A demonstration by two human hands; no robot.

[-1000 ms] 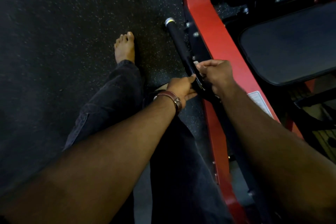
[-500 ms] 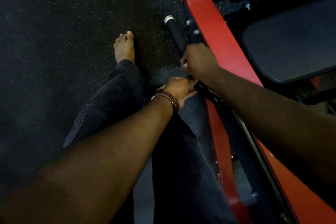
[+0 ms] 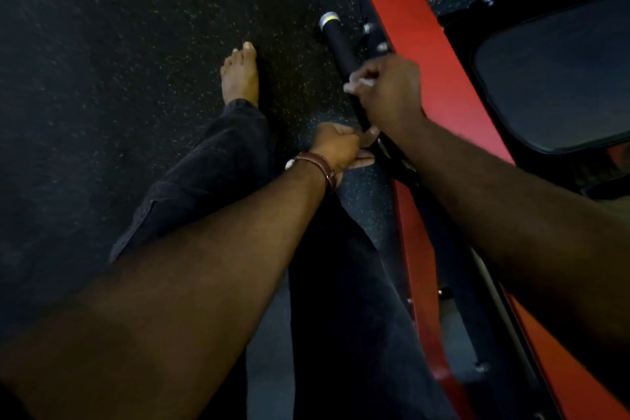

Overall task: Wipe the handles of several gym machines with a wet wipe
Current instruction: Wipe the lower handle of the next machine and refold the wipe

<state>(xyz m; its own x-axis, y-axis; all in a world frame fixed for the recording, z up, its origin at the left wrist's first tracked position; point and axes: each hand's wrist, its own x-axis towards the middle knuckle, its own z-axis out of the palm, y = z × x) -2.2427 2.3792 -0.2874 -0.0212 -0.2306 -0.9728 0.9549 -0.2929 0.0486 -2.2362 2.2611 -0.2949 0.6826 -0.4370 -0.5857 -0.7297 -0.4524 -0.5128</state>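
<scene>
In the head view, the right hand is curling its grip round the black handle of a red gym machine, about midway along the bar. A sliver of pale wet wipe is showing at the fingertips, pinched between the fingers and the handle. The handle is slanting up and away from the person, its silver end cap pointing toward the top of the picture, and it is lying just beside the red frame.

The left hand is sitting lower on the same bar, touching its near end just below the right hand, with its fingers curled; whether that grip is actually wrapping the bar cannot be told. A brown strap is circling the left wrist.

Below the arms, dark trouser legs are reaching down to a bare foot standing on the speckled black floor. A dark padded seat is lying right of the frame.
</scene>
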